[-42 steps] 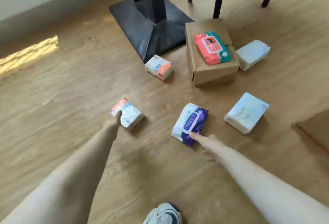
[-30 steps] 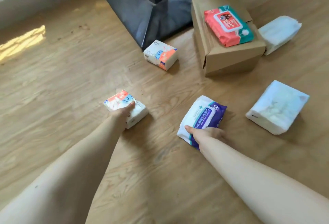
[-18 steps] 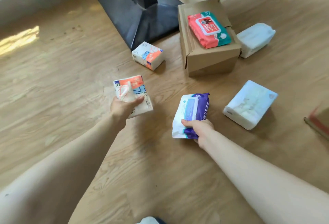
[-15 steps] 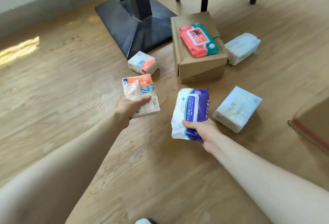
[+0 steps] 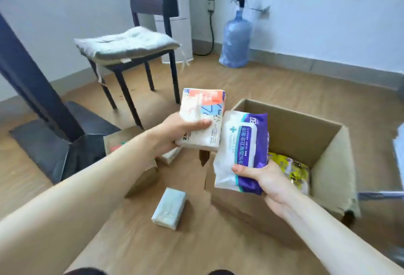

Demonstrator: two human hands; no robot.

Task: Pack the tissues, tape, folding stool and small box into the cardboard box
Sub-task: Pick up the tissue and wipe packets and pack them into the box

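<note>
Above the wooden floor (image 5: 284, 82), left hand (image 5: 175, 131) grips an orange-and-white tissue pack (image 5: 202, 119); right hand (image 5: 265, 179) clutches a purple wipes pack (image 5: 242, 154) at its lower edge over the open cardboard box (image 5: 328, 158). Both look light, soft, squashable.

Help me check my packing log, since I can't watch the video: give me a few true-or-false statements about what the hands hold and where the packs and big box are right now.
1. The left hand holds an orange-and-white tissue pack. True.
2. The right hand is empty. False: it grips a purple-and-white wipes pack.
3. The cardboard box is open, with something yellow already inside. True.
4. Both held packs already lie inside the box. False: both are held in the air at its near-left side.
5. A pale tissue pack lies on the floor. True.
</note>
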